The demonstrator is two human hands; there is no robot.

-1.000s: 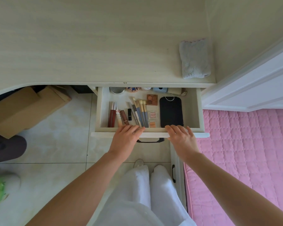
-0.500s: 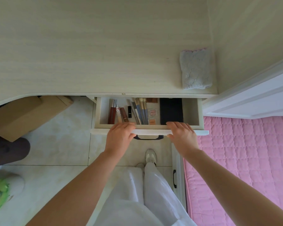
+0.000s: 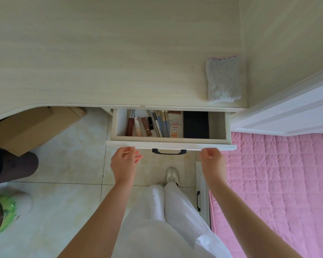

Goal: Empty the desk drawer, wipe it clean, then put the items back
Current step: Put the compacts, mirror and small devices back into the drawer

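The desk drawer point(image 3: 171, 145) stands partly open under the pale wooden desk top point(image 3: 101, 53), with its dark handle point(image 3: 169, 151) facing me. Inside lie lip tubes point(image 3: 130, 125), several makeup brushes point(image 3: 161, 123), small compacts point(image 3: 174, 125) and a flat black case point(image 3: 196, 124); the drawer's back part is hidden under the desk. My left hand point(image 3: 124, 162) and my right hand point(image 3: 212, 162) hover at the lower edge of the drawer front, fingers loosely curled, holding nothing. A folded grey cloth point(image 3: 223, 80) lies on the desk's right end.
A cardboard box point(image 3: 32, 125) sits under the desk at left. Another person's dark leg point(image 3: 11, 166) and a green-and-white shoe point(image 3: 0, 213) are at far left. A pink quilted bed point(image 3: 280, 183) fills the right. A lower cabinet front point(image 3: 199, 194) stands beside my legs.
The drawer has slid inward from wide open to about half open. Both hands have come off its front rim and drawn back just below it.
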